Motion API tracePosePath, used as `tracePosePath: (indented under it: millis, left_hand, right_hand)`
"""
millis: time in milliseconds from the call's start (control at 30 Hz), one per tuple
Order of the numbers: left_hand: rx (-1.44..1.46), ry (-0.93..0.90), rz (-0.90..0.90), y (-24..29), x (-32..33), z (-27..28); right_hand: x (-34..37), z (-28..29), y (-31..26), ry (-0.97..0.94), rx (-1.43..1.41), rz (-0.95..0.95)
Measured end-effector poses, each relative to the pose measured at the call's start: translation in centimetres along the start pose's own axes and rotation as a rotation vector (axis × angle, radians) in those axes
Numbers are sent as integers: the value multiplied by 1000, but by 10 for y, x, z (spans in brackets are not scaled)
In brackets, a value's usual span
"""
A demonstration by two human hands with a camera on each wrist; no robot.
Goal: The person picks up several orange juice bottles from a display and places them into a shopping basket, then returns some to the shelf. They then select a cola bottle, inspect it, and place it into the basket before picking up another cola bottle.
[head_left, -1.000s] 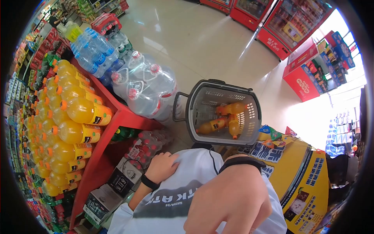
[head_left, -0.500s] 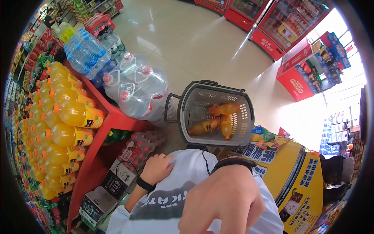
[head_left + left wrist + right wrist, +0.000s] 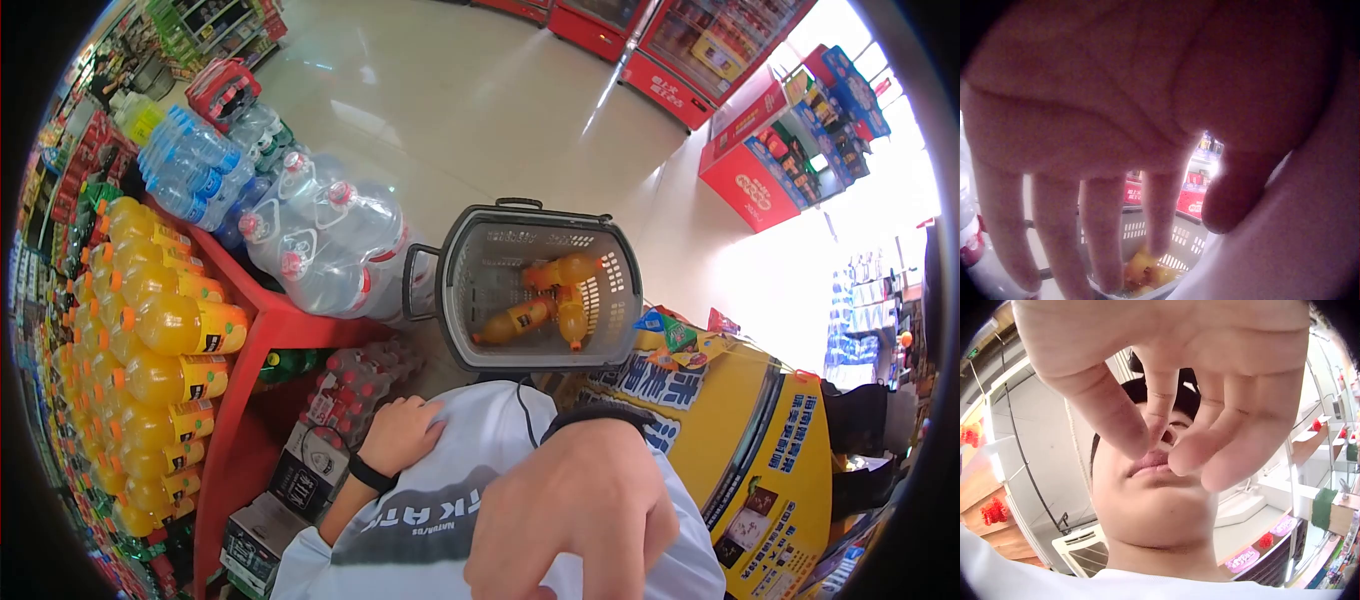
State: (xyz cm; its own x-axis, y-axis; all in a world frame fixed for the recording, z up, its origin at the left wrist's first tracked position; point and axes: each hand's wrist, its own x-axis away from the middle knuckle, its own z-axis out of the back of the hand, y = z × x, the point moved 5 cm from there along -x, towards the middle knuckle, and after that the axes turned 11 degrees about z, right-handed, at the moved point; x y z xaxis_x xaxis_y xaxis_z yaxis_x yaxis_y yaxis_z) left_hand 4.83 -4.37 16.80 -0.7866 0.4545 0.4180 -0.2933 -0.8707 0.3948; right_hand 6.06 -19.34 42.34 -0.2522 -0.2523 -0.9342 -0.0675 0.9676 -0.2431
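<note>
A red display stand [image 3: 300, 325] is near on the left, with bulky clear water jugs [image 3: 335, 240], red-capped, close by its corner and blue-capped water bottles [image 3: 195, 165] farther left. Red-capped bottles [image 3: 355, 385] and cartons [image 3: 300, 480] sit low beneath it. Near right is a yellow counter [image 3: 735, 400] (bold blue characters all over it). Beyond the pale, glossy floor [image 3: 450, 100], red glass-fronted drinks coolers [image 3: 665, 92] stand far off, a red-and-blue display rack [image 3: 750, 190] to their right.
</note>
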Motion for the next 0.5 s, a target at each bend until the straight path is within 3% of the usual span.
tracePosePath:
  millis: [100,200,300,367,433,500]
  left_hand:
    - [41,44,-79,4,-9,-4]
    - [86,-54,-97,10,-23,-5]
    - [-30,-42,-133,17,-40,-17]
    - [-28,-100,-131,22,-55,-21]
    - [-29,-195,-110,36,-71,-18]
    - [-2,-305,-166,46,-92,-27]
  right_hand:
    - [20,19,-16,27,100,-125]
    - [60,51,-29,304,520,-293]
    - [144,90,-30,628,1134,-801]
    - [216,116,-36,575,1559,-1046]
    - [280,134,-56,716,1483,-1261]
    - [357,153,-81,1029,1395,-1213]
